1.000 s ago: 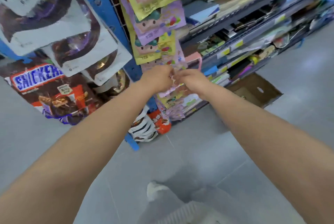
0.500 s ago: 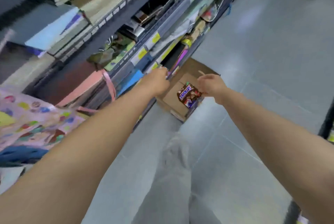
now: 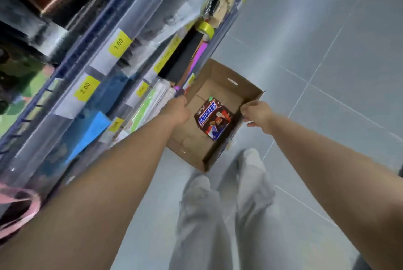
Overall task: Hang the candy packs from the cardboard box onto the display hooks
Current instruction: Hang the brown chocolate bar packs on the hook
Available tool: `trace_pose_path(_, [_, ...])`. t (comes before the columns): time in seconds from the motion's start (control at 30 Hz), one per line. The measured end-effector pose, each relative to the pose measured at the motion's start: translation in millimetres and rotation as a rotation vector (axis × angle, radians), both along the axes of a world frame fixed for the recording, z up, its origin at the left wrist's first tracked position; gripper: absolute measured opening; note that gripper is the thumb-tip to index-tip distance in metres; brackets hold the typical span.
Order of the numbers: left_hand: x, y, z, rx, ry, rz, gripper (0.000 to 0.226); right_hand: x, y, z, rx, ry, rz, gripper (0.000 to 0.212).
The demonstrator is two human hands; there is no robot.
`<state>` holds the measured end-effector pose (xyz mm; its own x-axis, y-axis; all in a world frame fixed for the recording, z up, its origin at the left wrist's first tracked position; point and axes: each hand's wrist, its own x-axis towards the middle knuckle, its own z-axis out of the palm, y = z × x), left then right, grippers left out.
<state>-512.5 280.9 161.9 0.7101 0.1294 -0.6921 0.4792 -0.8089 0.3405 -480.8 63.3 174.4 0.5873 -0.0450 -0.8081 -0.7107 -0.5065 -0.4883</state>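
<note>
A: Standing over the cardboard box (image 3: 220,86), on the grey tiled floor (image 3: 338,62) just beside the lowest shelf (image 3: 109,66). Probably parked there to keep the aisle free and the stock within reach.

B: And inside?

A: One Snickers pack (image 3: 212,118) only — lying flat on the box bottom, face up, nearer the right wall than the left. Apart from both hands; touched by neither.

B: Which way round?

A: Long axis running from the far left of the box toward the near right wall. Logo reading along the upper left part, the blue corner pointing at the near right. Top edge with the hang hole — too small to make out, so no telling which end goes on a hook.

B: Hands?

A: Left hand (image 3: 177,111) reaching down at the left rim, fingers curled under and hidden behind the knuckles; wide or narrow, impossible to say, and nothing seen held. Right hand (image 3: 257,114) over the right wall, thumb and fingers drawn narrow near the cardboard edge — pinching it or merely hovering, hard to tell. Empty of candy in any case.

B: Why both at the rims?

A: Likely steadying or opening the box before dipping in for the last pack. No display hooks in sight from here.
</note>
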Motion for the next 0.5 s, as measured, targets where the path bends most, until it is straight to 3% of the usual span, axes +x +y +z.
trace_pose_path(0.1, [21,3,-76,-0.003,0.041,0.091,0.037,30,10,-74,-0.017,0.054,0.057,0.035])
trace_pose_path(0.33, [52,2,-238,-0.036,0.076,0.325,0.03,91,33,-236,-0.061,0.166,0.167,0.029])
trace_pose_path(0.5, [51,-9,-338,-0.095,0.168,0.468,0.044,114,49,-339,-0.123,0.206,0.242,0.025])
